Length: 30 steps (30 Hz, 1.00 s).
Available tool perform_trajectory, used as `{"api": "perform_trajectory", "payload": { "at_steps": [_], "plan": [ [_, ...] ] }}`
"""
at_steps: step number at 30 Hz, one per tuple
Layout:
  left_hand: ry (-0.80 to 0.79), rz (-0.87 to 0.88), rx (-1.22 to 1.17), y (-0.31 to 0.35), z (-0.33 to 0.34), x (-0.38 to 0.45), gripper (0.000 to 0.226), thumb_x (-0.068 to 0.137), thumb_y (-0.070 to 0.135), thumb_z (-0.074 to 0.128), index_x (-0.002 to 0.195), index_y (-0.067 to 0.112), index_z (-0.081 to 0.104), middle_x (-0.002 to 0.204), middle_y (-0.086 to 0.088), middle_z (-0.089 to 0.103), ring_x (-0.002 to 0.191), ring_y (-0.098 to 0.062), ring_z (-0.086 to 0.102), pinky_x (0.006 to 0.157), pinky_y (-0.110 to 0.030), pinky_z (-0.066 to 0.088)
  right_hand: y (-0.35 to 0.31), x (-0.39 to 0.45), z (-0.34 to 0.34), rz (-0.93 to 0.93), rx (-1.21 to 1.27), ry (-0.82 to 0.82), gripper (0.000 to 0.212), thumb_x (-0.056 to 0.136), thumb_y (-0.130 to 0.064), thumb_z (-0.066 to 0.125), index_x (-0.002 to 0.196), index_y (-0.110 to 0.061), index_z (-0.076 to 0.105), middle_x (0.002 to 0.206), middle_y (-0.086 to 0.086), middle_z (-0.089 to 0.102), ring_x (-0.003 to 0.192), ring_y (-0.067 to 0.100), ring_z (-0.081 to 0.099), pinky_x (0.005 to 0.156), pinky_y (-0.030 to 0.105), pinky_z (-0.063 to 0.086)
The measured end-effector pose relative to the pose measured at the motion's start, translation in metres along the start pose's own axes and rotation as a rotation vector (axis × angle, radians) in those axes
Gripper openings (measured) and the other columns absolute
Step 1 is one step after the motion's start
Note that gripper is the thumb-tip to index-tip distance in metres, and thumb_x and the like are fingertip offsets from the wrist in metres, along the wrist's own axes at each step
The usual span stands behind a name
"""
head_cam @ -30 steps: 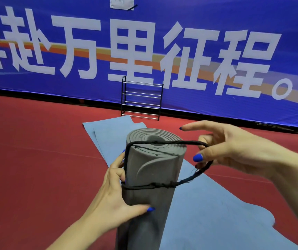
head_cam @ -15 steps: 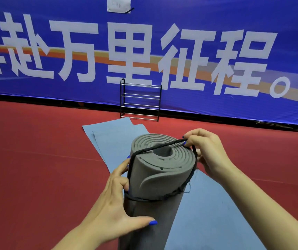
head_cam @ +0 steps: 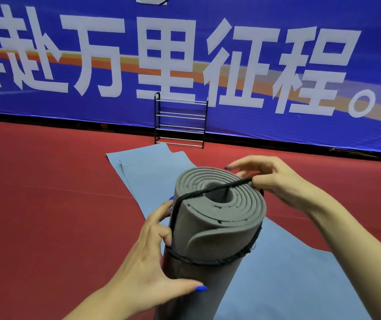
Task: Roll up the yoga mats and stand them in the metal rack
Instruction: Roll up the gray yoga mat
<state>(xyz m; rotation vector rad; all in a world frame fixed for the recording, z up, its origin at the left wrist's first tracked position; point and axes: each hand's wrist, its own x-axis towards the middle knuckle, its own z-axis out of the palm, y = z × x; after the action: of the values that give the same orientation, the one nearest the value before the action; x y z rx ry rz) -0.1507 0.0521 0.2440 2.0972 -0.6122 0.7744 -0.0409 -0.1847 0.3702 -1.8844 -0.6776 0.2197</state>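
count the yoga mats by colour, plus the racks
grey rolled yoga mat: 1
blue flat yoga mats, overlapping on the floor: 2 (two far edges visible)
metal rack: 1
total: 4

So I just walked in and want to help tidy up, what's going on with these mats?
A person is securing a rolled grey yoga mat, held upright. The left hand grips its side while the right hand pinches a black strap stretched across its top end. Two blue mats lie unrolled on the red floor. The metal rack by the banner holds nothing yet.
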Motion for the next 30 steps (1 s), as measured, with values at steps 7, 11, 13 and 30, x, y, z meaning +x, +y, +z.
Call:
{"api": "perform_trajectory", "payload": {
  "at_steps": [7,11,13,30],
  "plan": [
    [0.01,-0.07,-0.035,-0.006,-0.001,0.002,0.061,0.055,0.067,0.077,0.092,0.055,0.029,0.149,0.028,0.017,0.138,-0.001,0.028,0.095,-0.026,0.034,0.001,0.018,0.007,-0.057,-0.095,0.073,0.045,0.065,-0.011,0.047,0.101,-0.023,0.07,0.092,-0.006,0.073,0.08,0.003,0.067,0.063,0.017,0.049],
    [-0.018,-0.078,-0.088,-0.001,0.002,0.002,0.06,0.054,0.067,0.077,0.09,0.053,0.031,0.149,0.029,0.018,0.139,-0.001,0.027,0.096,-0.026,0.034,0.006,0.033,0.014,-0.011,0.008,0.167,0.036,0.067,-0.012,0.051,0.097,-0.013,0.072,0.063,-0.003,0.066,0.052,0.005,0.053,0.049,0.016,0.041],
    [-0.016,-0.085,-0.106,0.001,0.002,0.002,0.059,0.054,0.068,0.077,0.09,0.055,0.031,0.148,0.031,0.018,0.139,0.0,0.027,0.096,-0.026,0.034,0.002,0.039,0.019,0.002,0.018,0.165,0.032,0.067,-0.01,0.049,0.089,-0.006,0.073,0.06,0.01,0.064,0.045,0.003,0.041,0.043,0.016,0.031],
    [0.008,-0.097,-0.12,-0.002,0.01,0.002,0.065,0.056,0.047,0.083,0.091,0.054,0.028,0.153,0.026,0.016,0.141,-0.006,0.025,0.101,-0.037,0.038,-0.026,0.096,0.024,0.367,-0.428,-0.366,0.027,0.091,-0.002,0.041,0.092,-0.006,0.067,0.073,0.006,0.066,0.063,0.017,0.059,0.056,0.024,0.046]
  ]
}}
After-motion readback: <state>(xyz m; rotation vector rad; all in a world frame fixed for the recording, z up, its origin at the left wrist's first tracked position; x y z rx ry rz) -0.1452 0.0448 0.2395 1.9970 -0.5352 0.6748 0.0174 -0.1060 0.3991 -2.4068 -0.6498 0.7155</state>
